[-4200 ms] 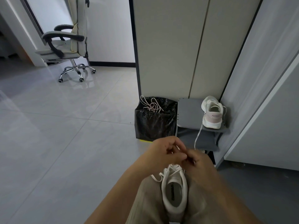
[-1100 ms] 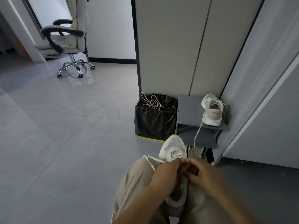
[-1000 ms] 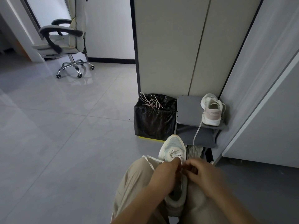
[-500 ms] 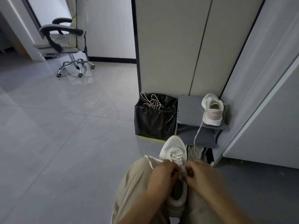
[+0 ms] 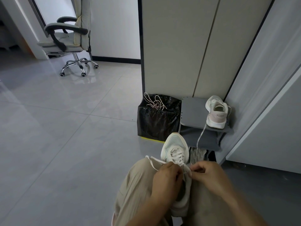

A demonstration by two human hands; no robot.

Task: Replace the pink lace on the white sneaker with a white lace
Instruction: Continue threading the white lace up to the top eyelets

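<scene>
1. My left hand (image 5: 166, 178), lower centre of frame, has its fingers curled and pinching the white lace (image 5: 176, 156). One strand runs from it up-left over the beige trouser leg (image 5: 133, 185).
2. My right hand (image 5: 210, 175), just right of it, also pinches the lace, thumb & forefinger closed on a short strand. The hands nearly touch.
3. Both work at the top eyelets of the white sneaker (image 5: 175, 149), held btwn my legs w/ heel toward me and toe pointing up-frame. The lower rows are already crossed in white.
4. My read: threading is nearly done, w/ only the last eyelets and tightening left. Can't tell which eyelet the tip is at, since my fingers hide it.
5. To do it well:
   - pinch close to the lace tip
   - keep the lace flat, no twist
   - pull both ends to even length before tying
   - squeeze the knees so the shoe doesn't roll
6. Farther out, the pink lace (image 5: 155, 102) lies tangled on top of the black bin bag (image 5: 156, 123), centre frame, so it's off the shoe.
7. Right of the bag is a grey rack (image 5: 193, 111) w/ a second sneaker (image 5: 216, 111) on top, its lace hanging over the front edge. An office chair (image 5: 68, 35) stands upper left.
</scene>
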